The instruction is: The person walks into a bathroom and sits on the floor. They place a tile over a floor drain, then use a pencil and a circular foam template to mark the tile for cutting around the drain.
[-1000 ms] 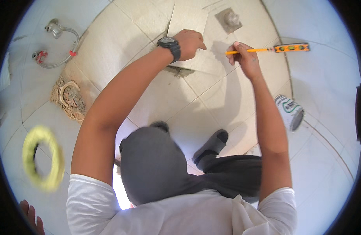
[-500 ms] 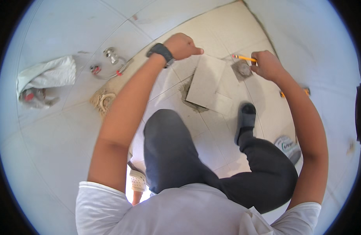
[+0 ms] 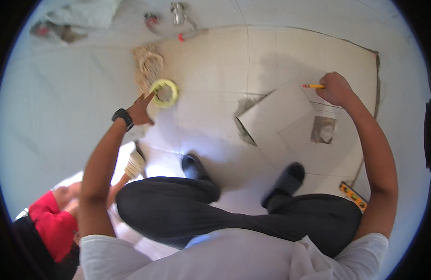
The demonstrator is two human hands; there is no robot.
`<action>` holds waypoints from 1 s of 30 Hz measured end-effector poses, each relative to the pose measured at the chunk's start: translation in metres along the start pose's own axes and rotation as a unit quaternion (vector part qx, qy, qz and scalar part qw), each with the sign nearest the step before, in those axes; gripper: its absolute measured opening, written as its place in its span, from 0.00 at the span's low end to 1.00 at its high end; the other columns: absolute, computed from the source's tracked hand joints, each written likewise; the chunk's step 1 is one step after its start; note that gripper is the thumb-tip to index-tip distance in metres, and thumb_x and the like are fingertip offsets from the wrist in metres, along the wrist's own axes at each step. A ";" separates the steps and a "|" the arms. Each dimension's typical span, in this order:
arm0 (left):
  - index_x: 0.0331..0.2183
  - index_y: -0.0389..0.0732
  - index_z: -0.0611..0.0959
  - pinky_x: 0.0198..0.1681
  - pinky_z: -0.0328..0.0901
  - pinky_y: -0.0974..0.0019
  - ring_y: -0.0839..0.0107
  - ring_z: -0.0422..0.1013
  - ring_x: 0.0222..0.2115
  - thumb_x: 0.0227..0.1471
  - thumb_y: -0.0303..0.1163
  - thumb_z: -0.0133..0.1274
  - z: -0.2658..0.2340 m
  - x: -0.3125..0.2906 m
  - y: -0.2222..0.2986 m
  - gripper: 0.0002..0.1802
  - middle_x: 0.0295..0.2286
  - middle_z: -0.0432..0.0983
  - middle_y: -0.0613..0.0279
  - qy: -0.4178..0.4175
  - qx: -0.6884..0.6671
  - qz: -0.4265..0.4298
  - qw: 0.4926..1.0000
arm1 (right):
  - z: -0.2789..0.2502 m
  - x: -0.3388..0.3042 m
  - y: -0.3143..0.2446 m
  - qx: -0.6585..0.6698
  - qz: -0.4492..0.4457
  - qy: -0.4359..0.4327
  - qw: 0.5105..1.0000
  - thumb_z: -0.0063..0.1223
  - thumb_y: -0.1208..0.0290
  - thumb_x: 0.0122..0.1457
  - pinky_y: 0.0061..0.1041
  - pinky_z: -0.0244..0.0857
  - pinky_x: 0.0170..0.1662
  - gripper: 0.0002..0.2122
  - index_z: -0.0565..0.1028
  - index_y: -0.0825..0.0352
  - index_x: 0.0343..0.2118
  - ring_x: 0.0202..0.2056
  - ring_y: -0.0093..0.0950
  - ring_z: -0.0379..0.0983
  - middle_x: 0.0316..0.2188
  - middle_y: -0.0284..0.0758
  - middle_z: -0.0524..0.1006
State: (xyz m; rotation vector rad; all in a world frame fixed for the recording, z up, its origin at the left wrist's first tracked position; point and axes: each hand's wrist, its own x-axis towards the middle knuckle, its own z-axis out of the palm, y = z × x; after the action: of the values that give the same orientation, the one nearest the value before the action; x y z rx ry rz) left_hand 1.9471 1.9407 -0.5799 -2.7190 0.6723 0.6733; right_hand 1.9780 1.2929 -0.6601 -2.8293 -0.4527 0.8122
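Yellow, thick and round, a ring (image 3: 174, 94) shows near the floor's left edge, on the near side of a crumbly brown patch (image 3: 151, 70) by the far left corner; whether the ring rests on the floor (image 3: 210, 60) I cannot tell. The left hand (image 3: 140, 112) is at its lower left rim, thumb and fingers spread apart. 1 finger overlaps the rim in this view, but I cannot tell whether it touches. A black watch (image 3: 123, 119) circles that wrist.

The right hand (image 3: 335, 89) is closed around an orange-yellow pencil (image 3: 312, 86), above the floor towards its far right corner, the free end pointing left. Below and left of the pencil, a loose pale tile (image 3: 274, 114) lies askew to the joints, well in from the floor's edges, with dark gaps and rough grey mortar (image 3: 243, 133) along its left side. Between this tile and the floor's right edge is 1 square recess (image 3: 317, 134) with a pale lump. Nearer, by the same right edge, lies an orange level (image 3: 352, 195) with 3 vials.

2 dark slippers (image 3: 193, 165) are on the person's feet. At lower left is another person in a red garment (image 3: 52, 224).
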 end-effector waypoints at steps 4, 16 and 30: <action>0.25 0.36 0.89 0.40 0.73 0.58 0.60 0.81 0.26 0.49 0.60 0.64 0.053 -0.037 0.066 0.32 0.23 0.83 0.50 -0.397 -0.165 -0.089 0.899 | 0.014 0.012 0.010 0.049 0.042 -0.026 0.998 0.59 0.63 0.51 0.41 0.74 0.43 0.12 0.82 0.69 0.31 0.36 0.47 0.80 0.28 0.48 0.81; 0.53 0.26 0.76 0.42 0.74 0.60 0.60 0.79 0.37 0.53 0.46 0.64 0.103 0.004 0.441 0.37 0.36 0.82 0.50 -0.138 -0.663 -0.312 0.666 | 0.096 -0.012 -0.029 0.187 0.133 0.101 0.968 0.59 0.60 0.53 0.43 0.72 0.39 0.16 0.80 0.73 0.31 0.32 0.50 0.79 0.27 0.52 0.80; 0.47 0.26 0.79 0.45 0.69 0.55 0.54 0.76 0.42 0.49 0.43 0.63 0.099 0.013 0.489 0.31 0.40 0.79 0.39 -0.036 -0.685 -0.385 0.617 | 0.116 -0.019 -0.033 0.205 0.130 0.122 0.962 0.58 0.68 0.51 0.41 0.72 0.36 0.11 0.79 0.72 0.31 0.30 0.49 0.79 0.25 0.51 0.80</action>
State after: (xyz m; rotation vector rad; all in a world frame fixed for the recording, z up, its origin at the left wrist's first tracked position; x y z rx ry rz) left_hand 1.6792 1.5509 -0.7380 -3.4648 -1.7637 1.3199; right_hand 1.8917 1.3263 -0.7404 -2.5715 0.1159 0.5108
